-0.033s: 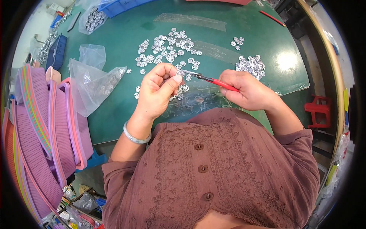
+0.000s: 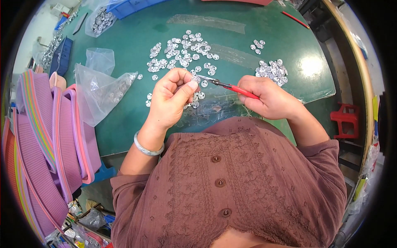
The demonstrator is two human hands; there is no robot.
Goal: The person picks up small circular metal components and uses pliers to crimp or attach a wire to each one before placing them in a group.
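My left hand [image 2: 171,95] is closed in a pinch on a small round silver openwork metal disc [image 2: 196,79], held between thumb and forefinger. My right hand [image 2: 266,97] wraps round red-handled pliers [image 2: 231,87]. Their thin metal tip points left and lies at the edge of the pinched disc; whether the jaws bite on it is too small to tell. Just beyond my left hand, a loose spread of like discs [image 2: 184,53] lies on the green table [image 2: 144,132]. A denser heap of discs [image 2: 273,73] sits to the right, with a few more discs [image 2: 258,46] behind it.
Clear plastic bags [image 2: 99,91] with metal pieces lie at the left. Pink and purple padded, striped items [image 2: 53,136] stack beside the table's left edge. Blue bins [image 2: 134,7] stand at the back and left. A red pencil [image 2: 295,20] lies far right; a red stool [image 2: 345,120] stands below.
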